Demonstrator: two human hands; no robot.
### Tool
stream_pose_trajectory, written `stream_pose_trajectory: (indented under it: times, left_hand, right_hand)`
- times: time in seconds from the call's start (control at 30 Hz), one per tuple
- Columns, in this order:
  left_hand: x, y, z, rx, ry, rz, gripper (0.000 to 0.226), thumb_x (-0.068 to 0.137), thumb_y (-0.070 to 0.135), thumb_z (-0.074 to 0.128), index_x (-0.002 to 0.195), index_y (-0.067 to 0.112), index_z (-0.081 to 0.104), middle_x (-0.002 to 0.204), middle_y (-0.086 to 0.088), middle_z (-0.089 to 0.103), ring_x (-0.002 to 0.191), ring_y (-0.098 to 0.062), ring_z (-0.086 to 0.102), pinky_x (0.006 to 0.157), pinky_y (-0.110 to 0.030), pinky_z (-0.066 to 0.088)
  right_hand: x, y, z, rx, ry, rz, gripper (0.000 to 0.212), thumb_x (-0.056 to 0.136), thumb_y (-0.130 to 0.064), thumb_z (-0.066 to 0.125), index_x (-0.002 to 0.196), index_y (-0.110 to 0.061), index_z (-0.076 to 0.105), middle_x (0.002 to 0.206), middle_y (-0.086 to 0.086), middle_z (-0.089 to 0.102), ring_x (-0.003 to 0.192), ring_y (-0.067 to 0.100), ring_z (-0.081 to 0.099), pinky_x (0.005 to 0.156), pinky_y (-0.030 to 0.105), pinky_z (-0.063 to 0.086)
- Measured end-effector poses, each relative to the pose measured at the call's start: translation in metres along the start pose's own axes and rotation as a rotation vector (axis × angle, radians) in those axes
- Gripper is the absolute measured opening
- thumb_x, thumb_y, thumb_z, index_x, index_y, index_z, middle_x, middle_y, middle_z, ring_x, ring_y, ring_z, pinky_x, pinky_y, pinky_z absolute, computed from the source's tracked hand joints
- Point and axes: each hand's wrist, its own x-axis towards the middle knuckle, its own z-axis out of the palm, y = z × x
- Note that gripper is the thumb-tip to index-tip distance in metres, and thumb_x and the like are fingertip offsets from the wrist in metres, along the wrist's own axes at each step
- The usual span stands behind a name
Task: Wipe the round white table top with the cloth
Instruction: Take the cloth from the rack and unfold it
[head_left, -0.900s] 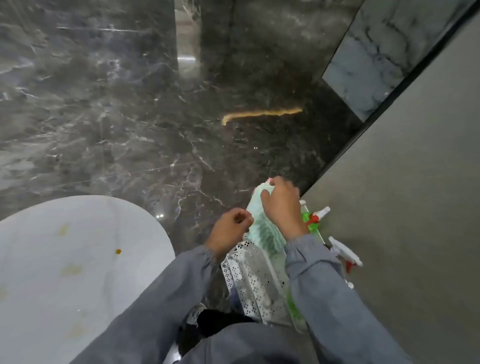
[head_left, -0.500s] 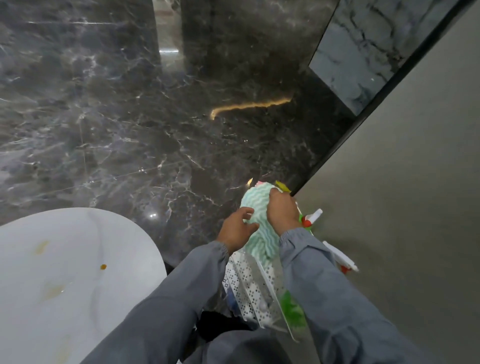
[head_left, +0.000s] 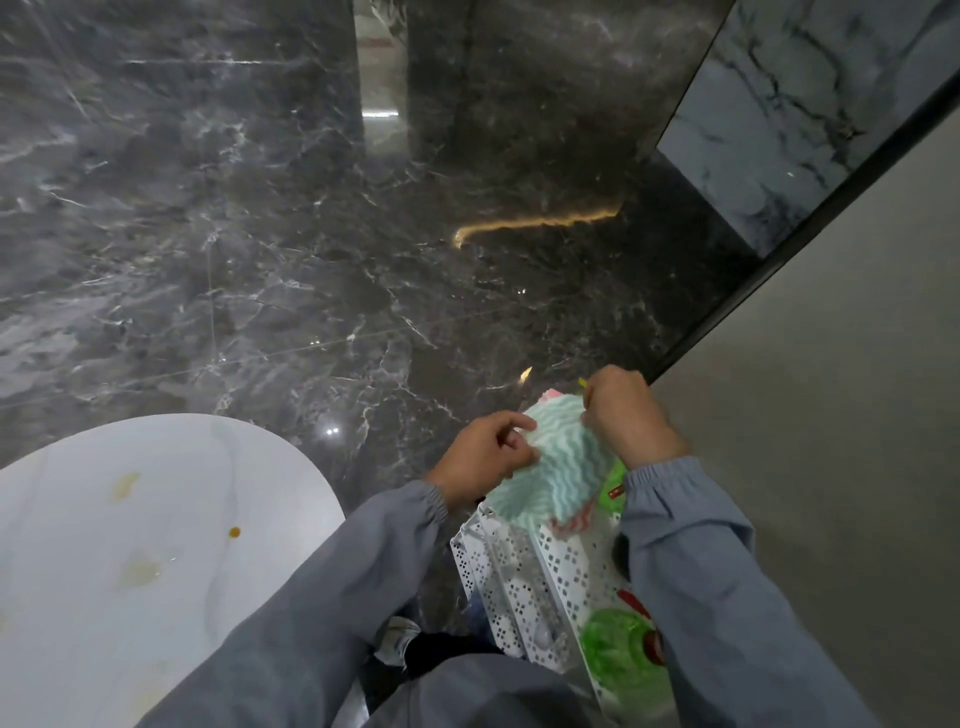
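Left hand (head_left: 480, 453) and right hand (head_left: 626, 418) both pinch the wavy green cloth (head_left: 558, 462) above the perforated white basket (head_left: 524, 587)

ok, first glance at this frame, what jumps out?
The left hand and right hand hold a green-and-white wavy cloth over a white perforated basket at lower right. At lower left, the round white table top carries yellowish smears and a brown drop. The rest is dark veined marble floor.
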Motion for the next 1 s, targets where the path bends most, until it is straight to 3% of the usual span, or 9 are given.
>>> stream_pose_trajectory:
  times: [0.23, 0.4, 0.47, 0.6, 0.7, 0.77, 0.83, 0.93, 1.0]
  left_hand:
    - [-0.013, 0.014, 0.010, -0.028, 0.044, 0.109, 0.007, 0.090, 0.018, 0.076, 0.096, 0.015, 0.075, 0.101, -0.011, 0.072, 0.088, -0.016, 0.070, 0.088, -0.035, 0.059]
    - [-0.031, 0.037, -0.008, -0.149, -0.021, 0.116, 0.007, 0.090, 0.013, 0.074, 0.096, 0.011, 0.070, 0.117, -0.021, 0.065, 0.092, -0.015, 0.067, 0.084, -0.031, 0.053]
    - [-0.043, 0.043, -0.025, -0.221, -0.073, 0.117, 0.006, 0.092, 0.010, 0.070, 0.096, 0.010, 0.066, 0.117, -0.022, 0.066, 0.088, -0.015, 0.061, 0.078, -0.032, 0.050]
    - [-0.074, 0.046, -0.067, -0.494, -0.053, 0.091, 0.028, 0.088, 0.024, 0.070, 0.111, 0.012, 0.058, 0.091, -0.001, 0.060, 0.076, -0.015, 0.049, 0.065, -0.029, 0.039]
    - [-0.098, 0.044, -0.101, -0.563, 0.100, 0.054, 0.059, 0.083, 0.040, 0.075, 0.130, 0.010, 0.057, 0.095, 0.000, 0.064, 0.078, -0.016, 0.048, 0.066, -0.027, 0.041]
    - [-0.118, 0.041, -0.122, -0.522, 0.162, 0.061, 0.057, 0.086, 0.039, 0.076, 0.135, 0.015, 0.060, 0.111, -0.011, 0.069, 0.092, -0.025, 0.054, 0.080, -0.037, 0.042]
    - [-0.138, 0.038, -0.138, -0.456, 0.212, 0.053, 0.046, 0.090, 0.032, 0.076, 0.130, 0.012, 0.066, 0.121, -0.018, 0.067, 0.104, -0.030, 0.056, 0.089, -0.044, 0.040]
    - [-0.173, 0.030, -0.162, -0.399, 0.398, 0.068, 0.023, 0.092, 0.026, 0.071, 0.098, 0.003, 0.074, 0.097, -0.010, 0.070, 0.090, -0.023, 0.061, 0.082, -0.036, 0.045]
    - [-0.197, 0.022, -0.177, -0.424, 0.548, 0.091, 0.018, 0.096, 0.018, 0.065, 0.080, 0.013, 0.070, 0.084, -0.006, 0.066, 0.082, -0.022, 0.060, 0.076, -0.032, 0.047]
  right_hand:
    - [-0.006, 0.004, -0.025, 0.005, 0.102, -0.030, 0.012, 0.093, -0.004, 0.063, 0.099, -0.009, 0.072, 0.106, 0.016, 0.072, 0.099, 0.035, 0.067, 0.077, 0.036, 0.054]
    - [-0.034, -0.028, -0.071, 0.134, 0.161, -0.183, 0.008, 0.090, -0.009, 0.074, 0.092, -0.017, 0.073, 0.094, 0.005, 0.072, 0.089, 0.021, 0.066, 0.072, 0.026, 0.046]
    - [-0.052, -0.048, -0.090, 0.259, 0.145, -0.293, 0.006, 0.092, -0.014, 0.076, 0.095, -0.020, 0.075, 0.088, -0.007, 0.069, 0.081, 0.004, 0.063, 0.066, 0.014, 0.045]
    - [-0.075, -0.099, -0.107, 0.604, 0.005, -0.552, 0.011, 0.088, -0.013, 0.080, 0.096, -0.021, 0.078, 0.085, -0.006, 0.073, 0.076, -0.003, 0.064, 0.070, 0.010, 0.049]
    - [-0.075, -0.138, -0.099, 0.797, -0.161, -0.678, 0.014, 0.088, -0.006, 0.080, 0.098, -0.015, 0.078, 0.088, -0.002, 0.076, 0.081, 0.005, 0.067, 0.076, 0.019, 0.055]
    - [-0.073, -0.166, -0.088, 0.863, -0.268, -0.753, 0.016, 0.087, -0.003, 0.080, 0.100, -0.014, 0.077, 0.091, 0.002, 0.076, 0.086, 0.010, 0.068, 0.079, 0.022, 0.056]
    - [-0.074, -0.192, -0.077, 0.914, -0.356, -0.793, 0.017, 0.088, -0.002, 0.080, 0.102, -0.011, 0.076, 0.094, 0.008, 0.076, 0.088, 0.013, 0.069, 0.081, 0.025, 0.058]
    - [-0.077, -0.233, -0.053, 0.975, -0.449, -0.827, 0.020, 0.088, 0.000, 0.079, 0.107, -0.005, 0.074, 0.094, 0.006, 0.074, 0.089, 0.012, 0.068, 0.082, 0.023, 0.058]
    - [-0.078, -0.255, -0.035, 0.973, -0.490, -0.845, 0.023, 0.087, 0.002, 0.079, 0.108, -0.006, 0.073, 0.096, 0.006, 0.073, 0.089, 0.012, 0.068, 0.082, 0.023, 0.058]
